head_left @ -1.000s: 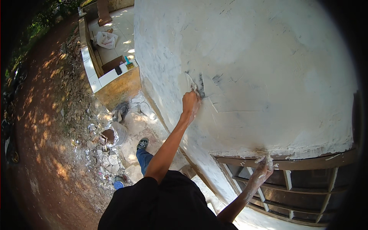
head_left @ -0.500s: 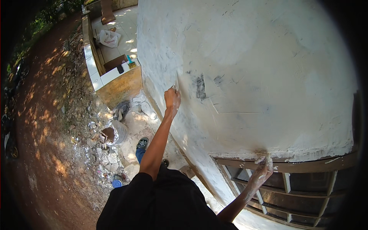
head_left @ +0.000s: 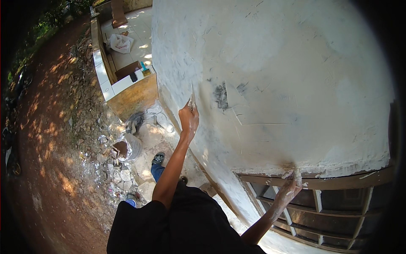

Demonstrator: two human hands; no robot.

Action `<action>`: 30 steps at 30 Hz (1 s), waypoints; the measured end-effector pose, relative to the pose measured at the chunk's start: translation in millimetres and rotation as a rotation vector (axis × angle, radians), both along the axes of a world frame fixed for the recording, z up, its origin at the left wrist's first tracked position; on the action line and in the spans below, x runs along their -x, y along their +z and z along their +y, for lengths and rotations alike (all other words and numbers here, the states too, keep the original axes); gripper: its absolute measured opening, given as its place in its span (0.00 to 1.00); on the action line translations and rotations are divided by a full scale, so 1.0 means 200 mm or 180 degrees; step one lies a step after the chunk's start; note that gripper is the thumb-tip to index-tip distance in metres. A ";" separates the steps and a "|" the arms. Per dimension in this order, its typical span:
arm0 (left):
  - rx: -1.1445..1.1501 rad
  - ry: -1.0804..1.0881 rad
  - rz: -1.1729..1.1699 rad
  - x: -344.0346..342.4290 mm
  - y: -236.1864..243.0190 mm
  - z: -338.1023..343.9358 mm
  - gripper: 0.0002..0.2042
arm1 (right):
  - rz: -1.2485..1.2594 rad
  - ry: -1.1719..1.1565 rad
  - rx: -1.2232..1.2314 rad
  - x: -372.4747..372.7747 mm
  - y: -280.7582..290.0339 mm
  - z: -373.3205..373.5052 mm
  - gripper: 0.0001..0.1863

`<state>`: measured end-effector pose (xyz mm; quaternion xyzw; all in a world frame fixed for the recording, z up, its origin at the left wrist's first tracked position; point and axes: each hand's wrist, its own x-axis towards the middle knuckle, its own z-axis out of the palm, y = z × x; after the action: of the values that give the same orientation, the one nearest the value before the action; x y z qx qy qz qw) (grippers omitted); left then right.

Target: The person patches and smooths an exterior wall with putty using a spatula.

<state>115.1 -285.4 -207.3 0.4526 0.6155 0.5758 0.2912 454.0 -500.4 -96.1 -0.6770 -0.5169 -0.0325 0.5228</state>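
My left hand [head_left: 189, 120], smeared with pale filler, is closed round a thin-bladed putty knife [head_left: 192, 100]. The blade is seen nearly edge-on and points up along the pale plastered wall [head_left: 270, 84]; whether it touches cannot be told. On the right, my right hand [head_left: 291, 186] is bent closed at the brown window frame [head_left: 338, 183], just under the wall's rough lower edge. White filler coats its fingers and wrist. A pale, filler-covered thing shows at its fingertips, too caked to name. Dark scrape marks [head_left: 220, 95] and thin ridges cross the wall between my hands.
A low tiled ledge [head_left: 122, 84] carries a blue-handled brush [head_left: 144, 67] and a dark object. A white plastic bag [head_left: 121, 43] lies on the tiles behind. Below stand a whitish bucket [head_left: 133, 146] and a blue-topped can [head_left: 131, 202] among rubble. Window panes [head_left: 338, 201] lie lower right.
My left hand has drawn back slightly toward me with the putty knife, whose blade is now more in view. My right hand has barely moved.
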 end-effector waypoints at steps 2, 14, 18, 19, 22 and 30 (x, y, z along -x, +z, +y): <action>-0.0084 0.0273 -0.0016 0.02 -0.08 0.15 0.12 | 0.0732 -0.0064 0.0439 0.03 0.04 -0.02 0.25; -0.0697 -0.0440 0.0336 -0.31 0.05 -0.15 0.20 | 0.1116 0.0002 0.0392 0.01 0.03 -0.01 0.25; -0.0114 0.0152 -0.0132 -0.11 0.13 -0.04 0.17 | 0.1401 0.0187 0.0202 -0.07 -0.01 0.00 0.24; -0.0121 0.0149 -0.0134 -0.09 0.13 0.02 0.17 | 0.1427 0.0010 -0.0034 -0.08 -0.05 -0.01 0.22; -0.0366 0.0064 0.0384 -0.19 0.06 0.14 0.19 | 0.0949 -0.0146 -0.0155 0.00 -0.02 0.00 0.20; -0.0596 -0.0566 0.0353 -0.50 0.01 -0.04 0.20 | 0.1281 0.0136 0.0023 -0.05 -0.04 -0.04 0.21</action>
<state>214.8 -294.0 -206.0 0.5616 0.5317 0.5768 0.2631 464.9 -508.4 -105.0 -0.6606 -0.4164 0.1164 0.6137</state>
